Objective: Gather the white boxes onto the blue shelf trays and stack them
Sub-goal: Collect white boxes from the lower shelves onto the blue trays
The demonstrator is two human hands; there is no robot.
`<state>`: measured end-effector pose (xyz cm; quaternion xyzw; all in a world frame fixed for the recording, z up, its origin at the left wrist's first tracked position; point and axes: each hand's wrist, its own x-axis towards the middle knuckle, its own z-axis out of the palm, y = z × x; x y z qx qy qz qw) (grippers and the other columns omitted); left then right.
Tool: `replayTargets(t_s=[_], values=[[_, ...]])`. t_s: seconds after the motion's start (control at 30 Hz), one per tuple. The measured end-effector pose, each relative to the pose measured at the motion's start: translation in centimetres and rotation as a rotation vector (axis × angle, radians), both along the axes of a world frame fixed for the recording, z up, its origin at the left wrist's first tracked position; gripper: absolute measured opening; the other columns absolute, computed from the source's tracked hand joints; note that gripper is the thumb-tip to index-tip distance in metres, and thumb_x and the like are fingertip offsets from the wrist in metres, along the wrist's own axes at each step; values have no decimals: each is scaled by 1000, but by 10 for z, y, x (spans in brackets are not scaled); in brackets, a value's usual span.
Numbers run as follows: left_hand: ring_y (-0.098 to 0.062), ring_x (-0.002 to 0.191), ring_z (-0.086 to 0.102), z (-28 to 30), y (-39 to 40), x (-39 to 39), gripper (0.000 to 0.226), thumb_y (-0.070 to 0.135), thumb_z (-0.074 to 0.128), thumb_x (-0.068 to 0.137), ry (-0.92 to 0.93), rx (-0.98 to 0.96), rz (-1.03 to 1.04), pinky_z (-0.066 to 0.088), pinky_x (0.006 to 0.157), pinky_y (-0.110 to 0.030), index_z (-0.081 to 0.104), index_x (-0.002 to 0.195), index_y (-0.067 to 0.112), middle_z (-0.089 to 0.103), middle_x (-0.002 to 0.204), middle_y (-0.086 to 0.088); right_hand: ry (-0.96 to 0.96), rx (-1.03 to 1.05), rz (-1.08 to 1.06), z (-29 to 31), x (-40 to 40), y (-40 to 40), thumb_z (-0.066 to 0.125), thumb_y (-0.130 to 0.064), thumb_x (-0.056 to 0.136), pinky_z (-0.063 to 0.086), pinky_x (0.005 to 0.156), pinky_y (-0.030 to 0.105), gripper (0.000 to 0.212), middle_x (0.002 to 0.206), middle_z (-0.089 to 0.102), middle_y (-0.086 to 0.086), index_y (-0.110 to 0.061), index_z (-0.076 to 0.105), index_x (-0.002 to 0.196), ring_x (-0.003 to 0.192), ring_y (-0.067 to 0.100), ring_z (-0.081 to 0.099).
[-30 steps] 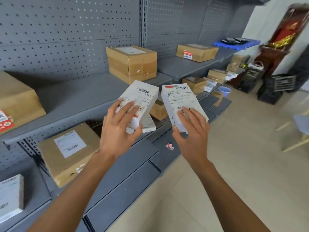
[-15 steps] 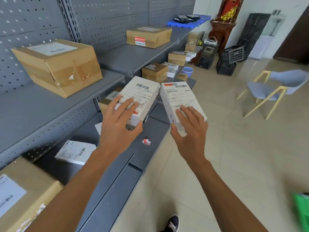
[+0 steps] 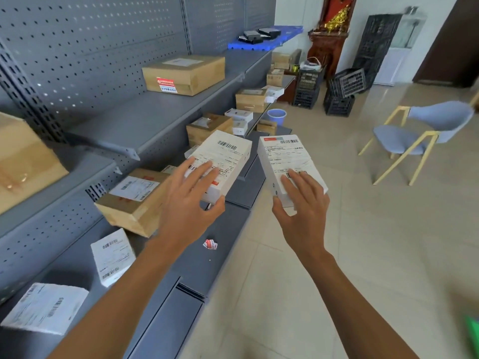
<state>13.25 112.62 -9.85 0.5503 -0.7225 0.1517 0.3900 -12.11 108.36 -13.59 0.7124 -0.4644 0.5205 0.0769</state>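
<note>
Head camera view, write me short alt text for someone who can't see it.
A person's left hand and right hand each hold a white labelled cardboard box, the left box and the right box, beside grey metal shelving stocked with brown cardboard parcels. A blue plastic shelf tray sits at the far end.

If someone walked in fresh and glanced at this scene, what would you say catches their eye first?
First, the two white labelled cardboard boxes held up mid-frame: the left hand grips the left white box, the right hand grips the right white box. Next, the bright blue plastic shelf tray at the far end of the grey metal shelving, carrying dark flat items. Brown cardboard parcels sit along the shelves on the left.
</note>
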Motion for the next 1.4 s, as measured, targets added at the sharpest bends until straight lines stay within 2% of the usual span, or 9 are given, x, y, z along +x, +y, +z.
replayTargets(t_s=[0.17,0.47,0.57,0.77,0.97,1.4], values=[[-33,140,43,1,-48,-37,55,40,72,87,3,-8,-15,54,93,-58,63,133,11,57,144,-5,18,-16,-22,4,-32,-39,77,-26,87,44,99,55,52,145,55,3,-21,54,134,136,27,46],[-34,142,41,-17,-146,-90,53,41,67,90,43,-4,-108,51,98,-57,64,133,11,57,145,-4,75,28,-99,3,-93,-109,73,-29,90,43,97,58,44,145,56,3,-14,65,131,136,30,48],[-33,142,39,-25,-184,-101,54,43,64,92,59,5,-139,53,95,-57,63,135,12,56,146,-3,73,31,-119,-1,-104,-140,72,-30,91,43,96,58,42,144,57,3,-13,67,129,135,31,49],[-35,142,39,-31,-286,-121,54,41,65,92,90,-12,-187,53,96,-58,63,134,8,57,145,-5,108,26,-173,1,-126,-221,73,-27,92,43,96,55,41,145,56,4,-13,66,130,136,30,48],[-38,141,41,-21,-386,-154,51,28,76,86,100,-97,-312,48,101,-58,66,130,4,60,141,-8,135,11,-241,15,-151,-294,71,-26,94,41,100,51,41,147,54,3,-14,65,133,138,29,45],[-35,143,40,-11,-537,-271,52,32,75,88,101,-59,-423,52,98,-55,65,131,4,58,144,-8,90,8,-338,14,-264,-433,73,-25,94,42,101,50,40,145,56,3,-14,66,131,137,29,47]])
